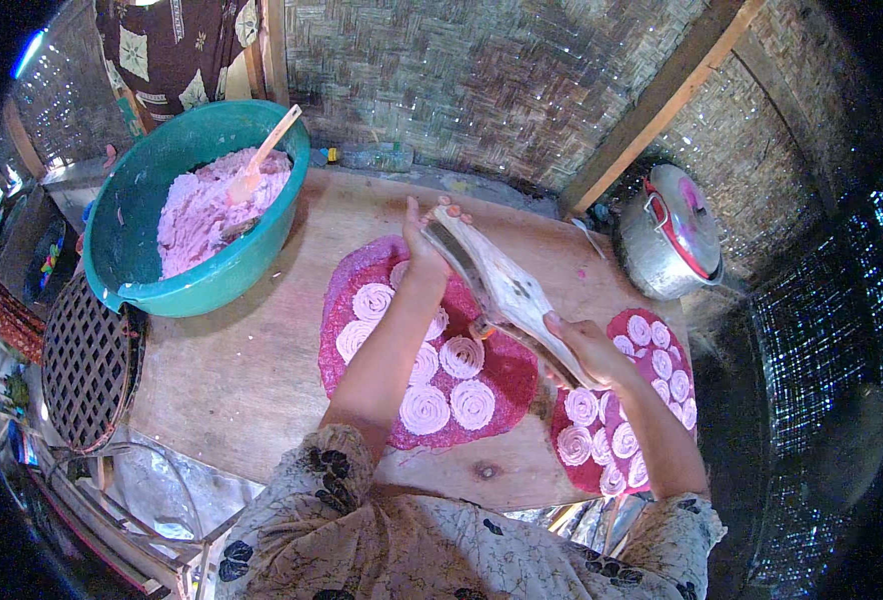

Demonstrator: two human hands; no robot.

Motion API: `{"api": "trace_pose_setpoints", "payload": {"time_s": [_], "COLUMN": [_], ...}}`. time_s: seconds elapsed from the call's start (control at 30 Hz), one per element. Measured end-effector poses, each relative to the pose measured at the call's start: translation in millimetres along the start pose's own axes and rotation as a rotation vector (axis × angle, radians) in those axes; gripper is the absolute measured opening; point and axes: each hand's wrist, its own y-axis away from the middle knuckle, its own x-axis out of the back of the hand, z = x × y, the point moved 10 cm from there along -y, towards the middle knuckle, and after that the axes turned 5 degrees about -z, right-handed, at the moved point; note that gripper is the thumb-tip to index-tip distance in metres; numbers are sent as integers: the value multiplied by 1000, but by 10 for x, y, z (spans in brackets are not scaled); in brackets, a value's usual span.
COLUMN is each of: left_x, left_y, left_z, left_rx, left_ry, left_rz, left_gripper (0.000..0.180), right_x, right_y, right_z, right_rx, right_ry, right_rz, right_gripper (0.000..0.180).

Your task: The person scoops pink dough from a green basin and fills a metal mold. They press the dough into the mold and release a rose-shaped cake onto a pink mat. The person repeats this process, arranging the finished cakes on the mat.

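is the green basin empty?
No, the green basin holds a mound of pink dough with a wooden spatula stuck in it.

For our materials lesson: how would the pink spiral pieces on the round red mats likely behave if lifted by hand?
The spirals look like soft piped dough, so probably floppy and easily squashed. Likely sticky, like the pink dough in the basin. Lying flat, they seem unlikely to roll.

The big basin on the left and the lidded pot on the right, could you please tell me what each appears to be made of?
The teal basin looks like moulded plastic: uniform colour, smooth soft sheen, rolled rim. The lidded pot looks like metal, probably aluminium or steel: silvery grey with bright reflections on the lid; its red handle trim may be plastic, though that is hard to tell.
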Motion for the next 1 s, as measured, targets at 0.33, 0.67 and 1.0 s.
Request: {"api": "trace_pose_setpoints", "payload": {"time_s": [0.33,0.67,1.0], "left_x": [-11,4,-484], "left_y": [230,288,260], "left_z": [326,315,378], "left_rx": [-29,-20,28], "left_ry": [101,185,254], "left_rz": [-229,-294,-348], "left_gripper": [32,34,44], "right_x": [-666,-1290,-1577], "right_y": [-392,-765,-647], "right_z": [167,-113,174], "right_rx": [45,301,287], "right_ry": [-606,-1235,-1259], "right_rz": [-518,-827,-780], "right_gripper": [75,71,64]}}
